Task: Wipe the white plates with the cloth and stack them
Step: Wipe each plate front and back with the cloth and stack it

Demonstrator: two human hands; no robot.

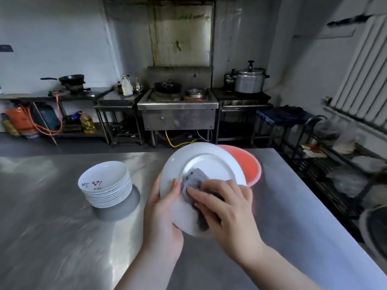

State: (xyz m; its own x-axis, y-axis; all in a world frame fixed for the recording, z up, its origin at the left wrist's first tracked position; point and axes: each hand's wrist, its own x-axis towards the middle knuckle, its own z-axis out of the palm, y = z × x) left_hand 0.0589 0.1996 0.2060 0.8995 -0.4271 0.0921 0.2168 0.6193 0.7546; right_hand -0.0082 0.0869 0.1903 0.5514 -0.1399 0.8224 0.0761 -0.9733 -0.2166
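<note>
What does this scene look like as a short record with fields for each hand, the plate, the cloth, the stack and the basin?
left hand: grips the plate's left rim
right hand: presses the cloth on the plate
plate: white, tilted, held above the table
cloth: grey, on the plate's face
stack: white plates, left of the hands
basin: pink, behind the held plate

The left hand point(162, 208) grips a plate's rim (thumb on top); beside it, the right hand point(225, 208) presses flat, fingers spread.
</note>
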